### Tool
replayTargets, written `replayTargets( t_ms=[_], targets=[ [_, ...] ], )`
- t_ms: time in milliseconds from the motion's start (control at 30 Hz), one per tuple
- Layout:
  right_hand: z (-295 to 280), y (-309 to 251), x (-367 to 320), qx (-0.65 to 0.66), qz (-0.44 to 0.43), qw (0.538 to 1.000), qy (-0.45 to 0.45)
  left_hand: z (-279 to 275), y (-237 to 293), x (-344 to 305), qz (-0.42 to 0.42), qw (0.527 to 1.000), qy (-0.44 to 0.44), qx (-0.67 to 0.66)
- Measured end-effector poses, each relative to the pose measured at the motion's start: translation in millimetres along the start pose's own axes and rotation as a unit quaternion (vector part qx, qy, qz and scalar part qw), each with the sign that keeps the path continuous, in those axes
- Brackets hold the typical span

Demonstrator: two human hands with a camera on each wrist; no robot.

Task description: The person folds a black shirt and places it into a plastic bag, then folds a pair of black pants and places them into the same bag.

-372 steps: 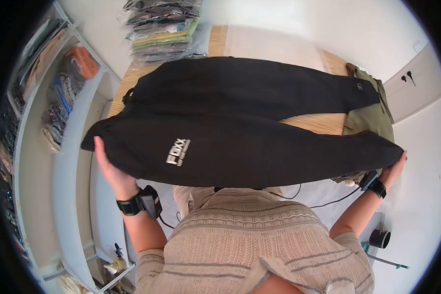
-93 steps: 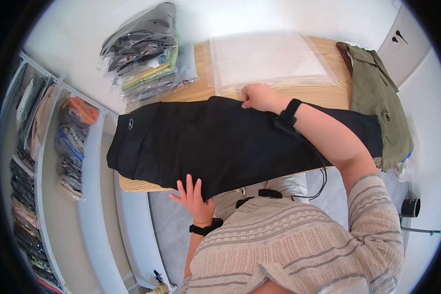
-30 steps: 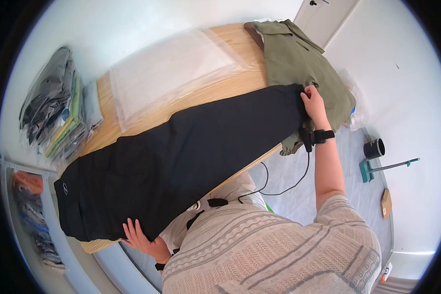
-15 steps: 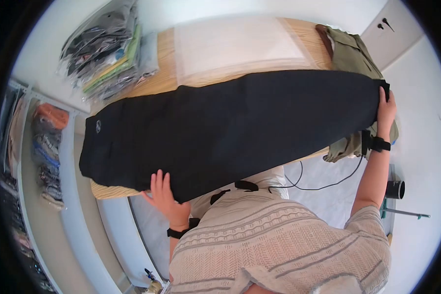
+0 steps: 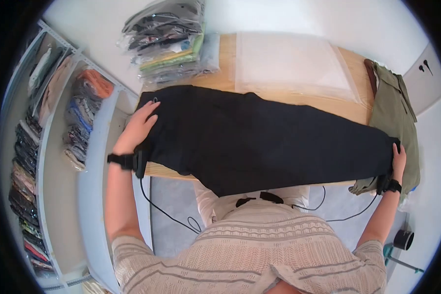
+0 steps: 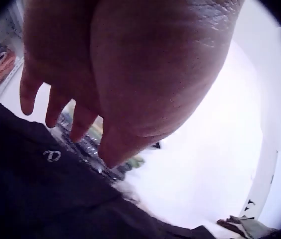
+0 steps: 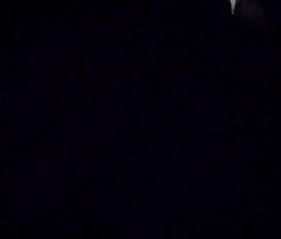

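Observation:
Black trousers (image 5: 274,142), folded lengthwise with one leg over the other, lie across the wooden table (image 5: 228,61), waist end at the left. My left hand (image 5: 136,128) reaches over the waist end, its fingers extended beside the small oval logo. In the left wrist view that hand (image 6: 130,74) hangs palm down, fingers spread, above the black cloth with its pale logo (image 6: 52,156). At the far right my right hand (image 5: 399,162) grips the trousers at the leg hem. The right wrist view is almost wholly black, hiding the fingers there.
A stack of bagged garments (image 5: 169,46) stands at the back left. Clear plastic bags (image 5: 294,63) lie flat behind the trousers. Olive garments (image 5: 394,105) hang over the table's right end. Shelves (image 5: 59,161) of packed clothes line the left side.
My left hand has moved from the near edge of the trousers up to the waist end. The right hand stays at the hem. Earlier the trousers were held up unfolded, with white lettering showing.

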State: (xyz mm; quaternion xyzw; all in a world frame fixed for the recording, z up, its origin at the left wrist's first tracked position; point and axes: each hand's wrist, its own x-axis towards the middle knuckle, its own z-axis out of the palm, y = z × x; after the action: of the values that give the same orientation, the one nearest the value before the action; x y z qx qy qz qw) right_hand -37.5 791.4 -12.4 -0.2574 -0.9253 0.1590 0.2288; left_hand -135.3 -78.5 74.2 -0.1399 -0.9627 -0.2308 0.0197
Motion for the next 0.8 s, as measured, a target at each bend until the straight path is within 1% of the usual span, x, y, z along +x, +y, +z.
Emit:
replayTargets(
  t_ms=[33, 100, 133, 167, 200, 233, 267, 333, 500, 567, 600, 667, 700, 733, 767, 800],
  targets=[
    [1.9, 0.4, 0.6, -0.008, 0.0, 1.0, 0.01, 6.6, -18.1, 13.7, 0.003, 1.0, 0.008, 0.005],
    [3.2, 0.5, 0.7, 0.007, 0.01, 1.0, 0.01, 22.4, -43.1, 34.5, -0.05, 0.983, -0.086, 0.154],
    [2.7, 1.9, -0.2, 0.016, 0.02, 1.0, 0.005, 27.8, -44.1, 37.2, -0.046, 0.983, -0.085, 0.156],
    [2.2, 3.8, -0.9, 0.015, 0.024, 1.0, 0.007, 37.3, -44.7, 35.9, -0.135, 0.963, -0.127, 0.197],
    [1.4, 4.4, -1.2, 0.03, 0.034, 0.999, 0.0, 46.3, -40.5, 33.6, -0.223, 0.931, -0.168, 0.235],
    [0.6, 4.7, -2.3, 0.044, 0.043, 0.998, -0.01, 37.4, -11.0, 28.9, -0.279, 0.915, -0.188, 0.221],
    [0.2, 5.3, -4.5, 0.041, 0.047, 0.998, -0.012, 38.7, -13.2, 26.4, -0.277, 0.915, -0.193, 0.222],
    [-0.8, 3.2, -6.4, 0.093, 0.047, 0.994, 0.012, 36.6, -24.8, 20.1, -0.296, 0.919, -0.161, 0.204],
    [-6.4, -11.8, -12.4, 0.099, 0.044, 0.994, 0.006, 37.0, -44.7, 19.3, -0.294, 0.917, -0.175, 0.206],
    [-6.9, -12.8, -10.6, 0.104, 0.046, 0.994, 0.002, 41.1, -56.6, 20.5, -0.283, 0.922, -0.165, 0.205],
    [-5.2, -10.5, -9.3, 0.094, 0.034, 0.995, 0.006, 39.1, -53.3, 21.4, -0.283, 0.921, -0.168, 0.206],
    [-1.6, -7.0, -8.5, 0.081, 0.02, 0.996, 0.0, 30.9, -36.1, 19.8, -0.27, 0.913, -0.178, 0.248],
    [-1.7, -6.6, -8.3, 0.091, 0.037, 0.995, -0.006, 31.9, -24.2, 18.1, -0.249, 0.913, -0.148, 0.287],
    [-2.5, -7.1, -6.6, 0.102, 0.052, 0.993, -0.012, 31.0, -4.3, 13.1, -0.175, 0.941, -0.107, 0.269],
    [-4.5, -4.1, -3.1, 0.118, 0.058, 0.99, -0.047, 29.6, 21.3, 8.2, -0.101, 0.962, -0.065, 0.247],
    [-3.8, -4.8, -4.5, 0.116, 0.056, 0.99, -0.053, 29.2, 53.8, 2.9, -0.069, 0.972, -0.089, 0.208]
  ],
)
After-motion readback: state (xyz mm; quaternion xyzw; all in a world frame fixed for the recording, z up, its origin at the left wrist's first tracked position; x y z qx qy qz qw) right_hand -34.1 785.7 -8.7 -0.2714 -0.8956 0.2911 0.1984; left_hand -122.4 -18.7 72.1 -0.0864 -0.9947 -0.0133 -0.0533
